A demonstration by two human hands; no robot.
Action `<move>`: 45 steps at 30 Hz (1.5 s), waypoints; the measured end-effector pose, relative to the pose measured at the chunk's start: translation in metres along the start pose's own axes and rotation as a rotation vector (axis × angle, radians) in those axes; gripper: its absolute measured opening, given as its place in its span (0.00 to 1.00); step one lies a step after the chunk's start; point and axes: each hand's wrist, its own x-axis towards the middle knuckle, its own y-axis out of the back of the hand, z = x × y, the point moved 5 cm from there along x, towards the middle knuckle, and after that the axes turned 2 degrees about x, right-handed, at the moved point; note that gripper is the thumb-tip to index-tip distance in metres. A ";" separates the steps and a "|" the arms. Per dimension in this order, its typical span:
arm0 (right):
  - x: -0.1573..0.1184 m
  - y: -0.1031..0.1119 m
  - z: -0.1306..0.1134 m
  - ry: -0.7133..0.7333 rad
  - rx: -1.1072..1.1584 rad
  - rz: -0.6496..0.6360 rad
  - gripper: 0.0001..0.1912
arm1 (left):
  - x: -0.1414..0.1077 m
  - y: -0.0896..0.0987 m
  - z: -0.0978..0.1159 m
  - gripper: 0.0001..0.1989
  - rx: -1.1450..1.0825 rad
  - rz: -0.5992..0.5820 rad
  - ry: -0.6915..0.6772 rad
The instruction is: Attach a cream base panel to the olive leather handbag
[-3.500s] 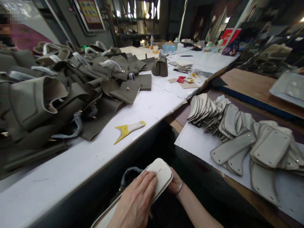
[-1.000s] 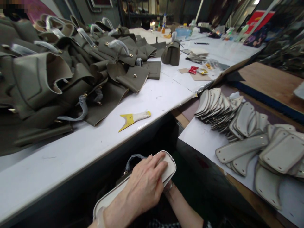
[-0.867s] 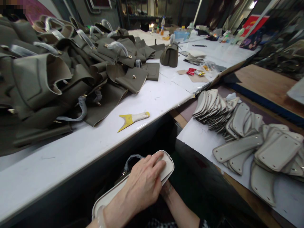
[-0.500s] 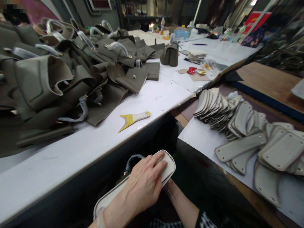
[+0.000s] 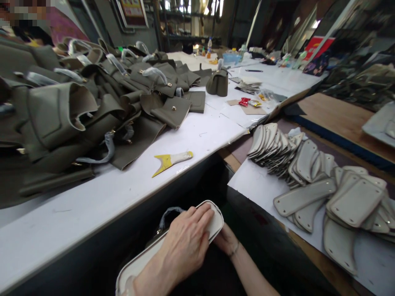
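The left hand (image 5: 187, 238) lies palm down along a pale, round-ended panel (image 5: 217, 222), fingers stretched nearly straight, close together, their tips resting on its face short of the far end. The right hand (image 5: 226, 239) reaches in beneath that end; its fingers are hidden behind the panel, so whether they grip or merely support cannot be told. The panel is held in the dark gap just off the near edge of the white table (image 5: 123, 191), tilted, with a plastic-wrapped handle (image 5: 169, 211) just beyond it. The step in hand looks like pressing or smoothing the face against the raised rim (image 5: 210, 201). To do it well, I'd back the panel firmly from below, directly opposite the pressing fingers, spread the pressure evenly towards the rounded corners, and watch that the rim doesn't fold. Keeping it clear of the table's edge, where the yellow tool (image 5: 165, 162) lies, should avoid scuffs.
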 end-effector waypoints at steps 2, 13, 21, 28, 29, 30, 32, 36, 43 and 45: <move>0.001 0.004 -0.007 -0.066 0.081 -0.062 0.20 | 0.002 0.000 0.002 0.20 0.027 0.016 -0.018; -0.012 -0.021 -0.026 -0.225 0.225 -0.191 0.21 | 0.004 -0.003 0.007 0.16 0.111 -0.012 -0.052; -0.037 -0.009 -0.039 -0.079 0.014 -0.069 0.28 | -0.006 0.003 0.001 0.15 -0.049 -0.048 -0.041; -0.069 -0.021 -0.095 0.245 -0.923 0.155 0.21 | -0.008 0.000 -0.001 0.18 -0.010 -0.029 -0.045; -0.070 -0.025 -0.100 0.254 -1.022 0.179 0.20 | -0.008 -0.001 -0.001 0.18 -0.002 -0.019 -0.053; -0.071 -0.030 -0.104 0.258 -1.097 0.197 0.19 | -0.008 -0.002 -0.001 0.18 0.003 -0.010 -0.058; -0.069 -0.039 -0.109 0.256 -1.206 0.203 0.18 | -0.007 -0.003 -0.001 0.19 0.001 0.007 -0.060; -0.064 -0.053 -0.110 0.350 -1.375 0.166 0.20 | -0.006 -0.002 -0.002 0.18 -0.019 0.024 -0.061; -0.059 -0.057 -0.111 0.748 -1.649 0.078 0.18 | -0.008 -0.008 -0.004 0.20 -0.018 0.060 -0.082; -0.057 -0.060 -0.111 0.842 -1.738 0.051 0.19 | -0.008 -0.009 -0.005 0.19 -0.020 0.065 -0.089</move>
